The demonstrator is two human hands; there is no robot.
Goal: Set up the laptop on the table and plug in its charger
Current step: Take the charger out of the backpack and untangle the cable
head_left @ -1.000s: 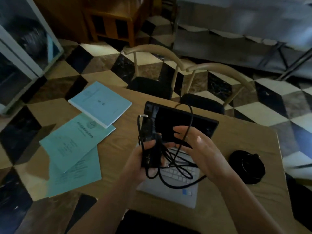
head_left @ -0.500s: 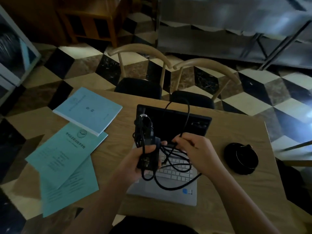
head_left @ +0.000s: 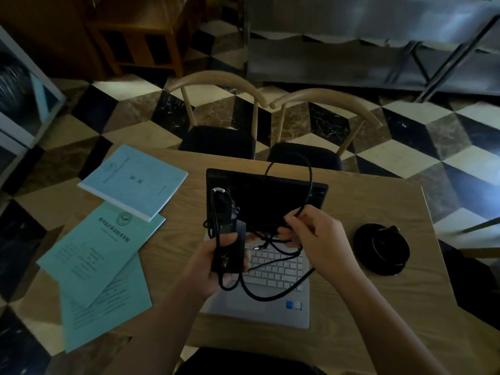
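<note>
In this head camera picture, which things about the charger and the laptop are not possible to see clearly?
- Laptop ports, head view: its sides do not show.
- Charger brick label: dim, too small, partly covered by the left hand.
- Cable routing: loops tangle, and the right hand hides part.
- Screen: dark; on or off cannot be told.
- Wall socket: none in view.

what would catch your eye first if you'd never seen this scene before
The tangle of black charger cable held up over the open laptop at the middle of the wooden table: the left hand grips the charger brick, the right hand pinches a loop of cord. Next, the pale blue booklets and papers fanned out to the left, and a round black object to the laptop's right.
</note>
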